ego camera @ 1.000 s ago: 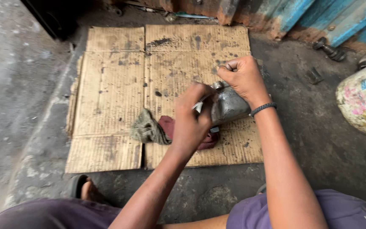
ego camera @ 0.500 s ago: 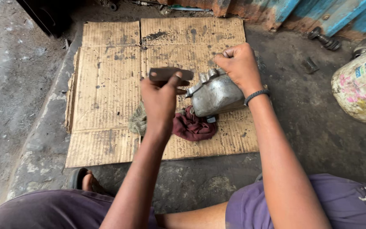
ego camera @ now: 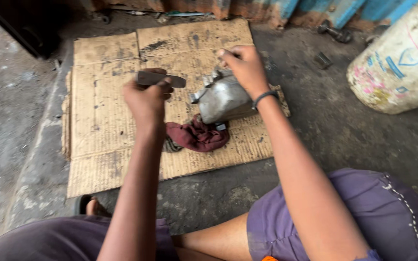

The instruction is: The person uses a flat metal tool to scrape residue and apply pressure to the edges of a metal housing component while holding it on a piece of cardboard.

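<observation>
Both hands are up over a sheet of worn cardboard (ego camera: 112, 145) spread on the grimy concrete floor (ego camera: 344, 140). Closed in a fist, the left hand (ego camera: 146, 99) grips a flat grey metal bar (ego camera: 160, 79) that sticks out sideways to the right, above the knuckles. To its right, the right hand (ego camera: 245, 67), with a dark band on the wrist, curls its fingers over the far top end of a bulky grey metal part (ego camera: 221, 100) and holds it tilted, with its lower end down near the cardboard. How tightly those fingers pinch cannot be told, since they wrap over the far side. Just below the part, and touching it, lies a crumpled dark red rag (ego camera: 197, 135) on the cardboard, near the middle of the sheet. At the far right stands a stained whitish bucket (ego camera: 397, 67), well apart from the hands, and some small dark metal pieces (ego camera: 332, 34) lie on the floor just left of it. Along the far edge runs a rusty blue-painted wall (ego camera: 286, 7). Nearest, the person's legs in purple cloth fill the bottom of the view.
</observation>
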